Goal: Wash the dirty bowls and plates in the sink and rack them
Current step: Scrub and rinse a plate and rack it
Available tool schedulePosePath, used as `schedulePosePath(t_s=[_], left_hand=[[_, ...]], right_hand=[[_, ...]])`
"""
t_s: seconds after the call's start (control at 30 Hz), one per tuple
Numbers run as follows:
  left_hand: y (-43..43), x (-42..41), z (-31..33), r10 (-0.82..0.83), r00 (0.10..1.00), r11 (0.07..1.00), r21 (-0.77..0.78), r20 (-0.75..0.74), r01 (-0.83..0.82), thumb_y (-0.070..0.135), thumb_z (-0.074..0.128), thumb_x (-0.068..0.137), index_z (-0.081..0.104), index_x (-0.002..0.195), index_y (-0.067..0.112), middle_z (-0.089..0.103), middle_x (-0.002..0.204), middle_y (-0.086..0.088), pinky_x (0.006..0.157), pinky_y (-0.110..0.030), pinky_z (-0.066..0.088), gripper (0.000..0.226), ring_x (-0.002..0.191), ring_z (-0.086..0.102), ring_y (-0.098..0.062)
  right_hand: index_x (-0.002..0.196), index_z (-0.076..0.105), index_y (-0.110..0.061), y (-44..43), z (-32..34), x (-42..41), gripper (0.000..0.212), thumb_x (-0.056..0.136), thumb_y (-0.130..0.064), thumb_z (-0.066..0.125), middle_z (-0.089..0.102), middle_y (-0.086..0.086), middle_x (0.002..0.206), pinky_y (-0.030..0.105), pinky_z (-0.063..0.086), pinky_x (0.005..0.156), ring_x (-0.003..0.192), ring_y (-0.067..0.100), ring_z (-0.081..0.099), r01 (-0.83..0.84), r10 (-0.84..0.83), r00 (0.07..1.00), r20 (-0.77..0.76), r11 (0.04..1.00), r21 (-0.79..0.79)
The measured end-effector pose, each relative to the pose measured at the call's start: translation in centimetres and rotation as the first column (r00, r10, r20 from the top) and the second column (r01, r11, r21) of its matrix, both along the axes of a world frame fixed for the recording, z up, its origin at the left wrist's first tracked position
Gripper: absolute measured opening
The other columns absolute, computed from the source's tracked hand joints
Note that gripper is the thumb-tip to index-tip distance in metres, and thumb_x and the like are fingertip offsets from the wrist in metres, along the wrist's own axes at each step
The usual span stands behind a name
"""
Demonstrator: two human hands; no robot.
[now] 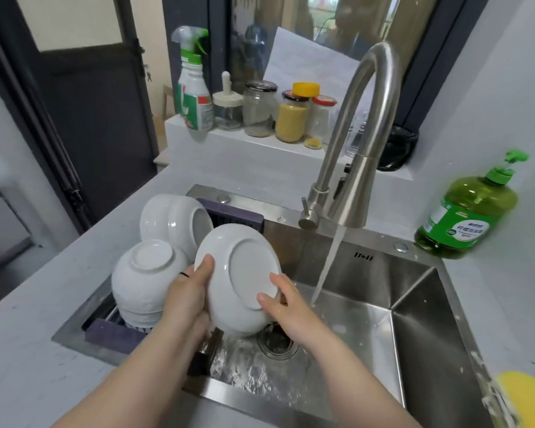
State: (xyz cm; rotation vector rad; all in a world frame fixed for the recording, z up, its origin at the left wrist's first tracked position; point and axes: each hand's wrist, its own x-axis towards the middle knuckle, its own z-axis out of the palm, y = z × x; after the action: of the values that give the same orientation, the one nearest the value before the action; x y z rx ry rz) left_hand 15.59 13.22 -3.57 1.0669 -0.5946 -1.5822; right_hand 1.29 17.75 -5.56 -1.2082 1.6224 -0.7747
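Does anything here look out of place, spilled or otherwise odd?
The faucet runs, yet its stream misses the plate, which the left hand and right hand hold beside it, so water falls unused into the sink. Also, white flecks spatter the right counter.

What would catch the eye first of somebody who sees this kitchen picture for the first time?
First, the white plate at the centre, held over the sink with its underside toward the camera, the left hand on its left edge and the right hand on its lower right edge. Next, the tall steel faucet at the right pours a stream of water into the sink. At the left, white bowls sit upside down in the rack.
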Motion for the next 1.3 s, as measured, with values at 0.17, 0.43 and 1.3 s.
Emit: schedulePosePath(t_s=[0.17, 0.43, 1.3], left_hand=[[-2.6, -0.1, 3.3, -0.022, 0.995, 0.998, -0.054, 0.095, 0.027, 0.016, 0.054, 0.092, 0.052, 0.076, 0.012, 0.062, 0.068, 0.000, 0.050, -0.020, 0.048, 0.016, 0.059, 0.059, -0.010], [-9.6, 1.1, 7.5, -0.140, 0.972, 0.982, -0.101, 0.189, 0.161, 0.012, 0.052, 0.093, 0.042, 0.068, 0.013, 0.057, 0.057, 0.000, 0.056, -0.023, 0.042, 0.026, 0.059, 0.050, -0.011], [-18.2, 5.4, 0.0, -0.435, 0.798, 0.894, 0.094, 0.417, 0.438, 0.010, 0.050, 0.093, 0.050, 0.078, 0.011, 0.059, 0.074, -0.007, 0.052, -0.022, 0.047, 0.016, 0.065, 0.055, -0.018]], right_hand=[[0.145, 0.024, -0.024, -3.0, 1.7, 1.3, 0.059, 0.093, -0.035, 0.049, 0.008, -0.005, 0.156, 0.034, 0.018, 0.116, 0.142, 0.015, 0.016, 0.112, -0.108, 0.993, 0.049, 0.989, -0.092], [0.146, 0.023, -0.024, -10.1, 4.7, 3.4, 0.065, 0.091, -0.043, 0.050, 0.025, 0.000, 0.152, 0.044, 0.030, 0.111, 0.135, 0.022, 0.032, 0.230, -0.203, 0.958, 0.202, 0.966, -0.120], [0.148, 0.007, -0.032, -18.0, -2.2, 7.5, 0.076, 0.088, -0.051, 0.050, 0.021, -0.002, 0.152, 0.038, 0.038, 0.097, 0.131, 0.024, 0.036, 0.163, -0.207, 0.953, 0.223, 0.966, 0.201]])
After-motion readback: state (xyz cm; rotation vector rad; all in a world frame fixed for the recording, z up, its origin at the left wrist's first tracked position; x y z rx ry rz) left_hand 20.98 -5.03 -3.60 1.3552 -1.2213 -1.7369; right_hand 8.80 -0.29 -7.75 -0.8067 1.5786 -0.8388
